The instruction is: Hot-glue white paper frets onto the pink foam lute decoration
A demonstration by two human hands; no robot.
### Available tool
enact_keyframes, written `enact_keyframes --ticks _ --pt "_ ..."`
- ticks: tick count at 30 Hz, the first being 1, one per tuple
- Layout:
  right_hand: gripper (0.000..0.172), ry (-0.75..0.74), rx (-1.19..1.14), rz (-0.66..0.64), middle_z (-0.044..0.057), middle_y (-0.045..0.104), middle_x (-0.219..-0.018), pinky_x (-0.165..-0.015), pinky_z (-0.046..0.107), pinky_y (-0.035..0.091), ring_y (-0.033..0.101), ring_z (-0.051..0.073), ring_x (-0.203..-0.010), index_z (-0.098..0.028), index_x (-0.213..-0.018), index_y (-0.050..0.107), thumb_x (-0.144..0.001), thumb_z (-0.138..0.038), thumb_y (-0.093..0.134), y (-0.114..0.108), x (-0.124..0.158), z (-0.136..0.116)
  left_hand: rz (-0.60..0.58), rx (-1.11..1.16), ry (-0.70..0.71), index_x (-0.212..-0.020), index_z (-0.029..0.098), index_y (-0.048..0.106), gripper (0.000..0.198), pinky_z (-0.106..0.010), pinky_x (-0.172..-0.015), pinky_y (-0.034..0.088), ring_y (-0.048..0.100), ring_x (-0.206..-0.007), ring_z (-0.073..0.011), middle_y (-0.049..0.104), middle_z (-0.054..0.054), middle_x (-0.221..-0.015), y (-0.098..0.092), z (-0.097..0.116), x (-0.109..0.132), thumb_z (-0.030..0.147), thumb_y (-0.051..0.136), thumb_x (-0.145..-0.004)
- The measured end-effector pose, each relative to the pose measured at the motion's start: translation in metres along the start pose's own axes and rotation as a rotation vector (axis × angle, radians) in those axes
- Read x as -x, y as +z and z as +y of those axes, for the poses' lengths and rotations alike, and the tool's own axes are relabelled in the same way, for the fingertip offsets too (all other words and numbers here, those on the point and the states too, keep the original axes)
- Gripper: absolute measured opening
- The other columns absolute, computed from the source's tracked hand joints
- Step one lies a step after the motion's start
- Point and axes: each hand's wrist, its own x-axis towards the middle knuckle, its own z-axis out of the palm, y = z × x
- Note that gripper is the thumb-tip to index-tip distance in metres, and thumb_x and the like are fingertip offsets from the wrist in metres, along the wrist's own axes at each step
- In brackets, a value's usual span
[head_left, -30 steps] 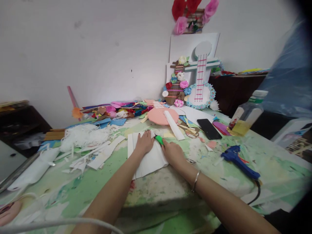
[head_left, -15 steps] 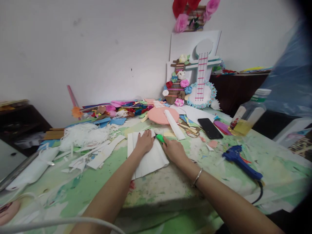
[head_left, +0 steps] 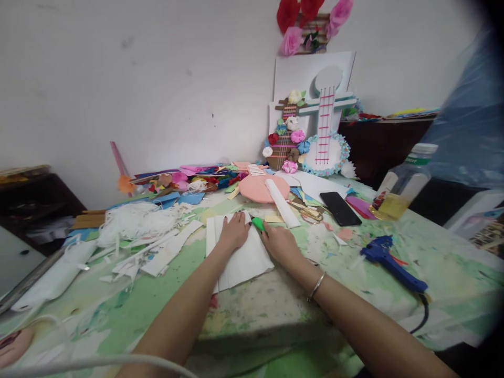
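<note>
A pleated sheet of white paper (head_left: 246,260) lies on the paint-stained table in front of me. My left hand (head_left: 235,231) rests flat on its upper part, fingers stretched forward and pressing it down. At the paper's right edge, my right hand (head_left: 280,241) is closed around a green utility knife (head_left: 258,223). The knife's tip sits close to the left fingertips; its blade is too small to make out. Just beyond the hands are a pink paper guitar (head_left: 258,188) and a folded white strip (head_left: 281,202) leaning across it.
Scissors (head_left: 312,214), a black phone (head_left: 340,208), a bottle of yellow liquid (head_left: 401,184) and a blue glue gun (head_left: 394,262) lie to the right. White scraps (head_left: 171,249) and tangled white string (head_left: 136,223) cover the left. Decorated craft guitars (head_left: 325,123) stand against the wall.
The view has shifted very slightly. Both hands keep nearly the same place on the paper, the right one still gripping the utility knife.
</note>
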Motion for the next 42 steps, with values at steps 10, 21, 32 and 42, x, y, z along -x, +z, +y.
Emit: enact_keyframes --ticks 10,21,32,42 --pt "0.041 -0.015 0.002 -0.006 0.012 0.069 -0.093 -0.072 0.030 0.044 0.065 0.022 -0.084 -0.020 -0.132 0.045 -0.095 -0.034 0.032 -0.001 -0.005 -0.002 -0.004 0.003 0.002 -0.140 0.010 0.029 0.051 -0.053 -0.108 0.022 0.027 -0.136 -0.0248 0.029 -0.015 -0.148 -0.003 0.001 0.002 0.032 0.020 -0.095" --pt "0.041 -0.022 0.029 -0.017 0.013 0.069 -0.091 -0.070 0.030 0.044 0.065 0.023 -0.082 -0.020 -0.130 0.046 -0.095 -0.036 0.030 0.001 -0.003 0.004 0.001 0.022 0.000 -0.140 0.011 0.029 0.052 -0.053 -0.108 0.021 0.026 -0.137 -0.0246 0.029 -0.014 -0.148 0.000 0.000 0.000 0.034 0.019 -0.095" --pt "0.041 -0.028 0.041 -0.013 0.012 0.069 -0.091 -0.069 0.029 0.045 0.066 0.023 -0.082 -0.021 -0.131 0.045 -0.094 -0.033 0.032 0.000 -0.005 0.004 0.003 0.021 -0.004 -0.140 0.011 0.029 0.051 -0.052 -0.109 0.020 0.026 -0.137 -0.0242 0.029 -0.015 -0.149 -0.002 0.001 0.002 0.034 0.020 -0.095" --pt "0.036 -0.042 0.035 0.001 0.012 0.069 -0.095 -0.073 0.030 0.045 0.065 0.022 -0.086 -0.021 -0.124 0.050 -0.095 -0.033 0.032 -0.002 -0.014 -0.005 0.011 0.025 0.002 -0.139 0.013 0.030 0.050 -0.053 -0.108 0.022 0.027 -0.136 -0.0247 0.030 -0.014 -0.148 -0.004 0.002 0.003 0.033 0.022 -0.094"
